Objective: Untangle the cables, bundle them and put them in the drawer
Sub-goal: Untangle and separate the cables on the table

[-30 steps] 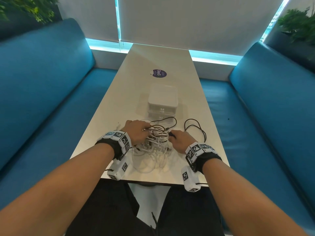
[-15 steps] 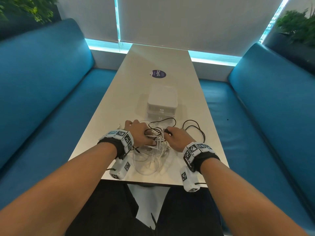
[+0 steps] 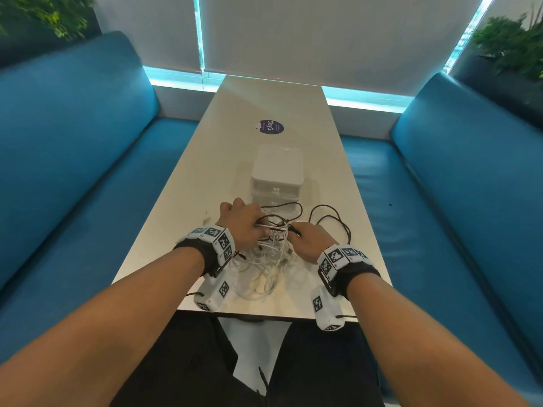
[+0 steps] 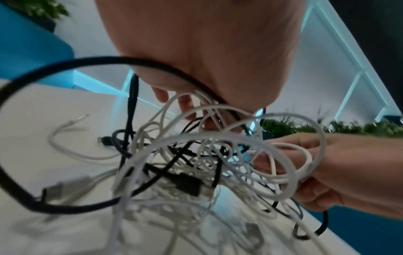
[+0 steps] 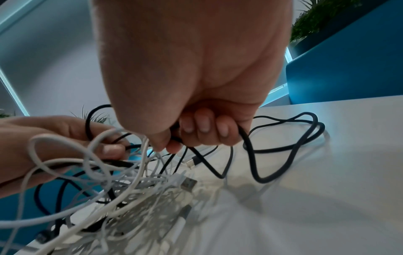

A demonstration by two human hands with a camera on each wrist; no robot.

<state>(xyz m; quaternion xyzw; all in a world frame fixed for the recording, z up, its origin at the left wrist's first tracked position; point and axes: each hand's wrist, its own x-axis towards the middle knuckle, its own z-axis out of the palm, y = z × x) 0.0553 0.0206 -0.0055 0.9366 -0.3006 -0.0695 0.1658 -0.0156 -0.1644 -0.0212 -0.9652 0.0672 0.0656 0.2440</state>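
Note:
A tangle of white and black cables (image 3: 270, 254) lies near the table's front edge, partly lifted off it. My left hand (image 3: 245, 223) grips the tangle's upper left, its fingers curled round white and black strands (image 4: 196, 110). My right hand (image 3: 307, 239) grips a black cable (image 5: 250, 146) on the tangle's right side. That black cable loops out to the right over the table (image 3: 332, 221). The small white drawer unit (image 3: 277, 177) stands just behind the tangle, drawers closed. In the right wrist view a silver USB plug (image 5: 188, 183) hangs from the tangle.
The long white table (image 3: 264, 107) runs away from me, with a round purple sticker (image 3: 270, 126) beyond the drawer unit. Blue benches (image 3: 73, 171) flank both sides. Plants (image 3: 511, 45) stand in the back corners.
Both hands have closed in on the tangle and raised it slightly off the table. The right hand moved left toward the left hand.

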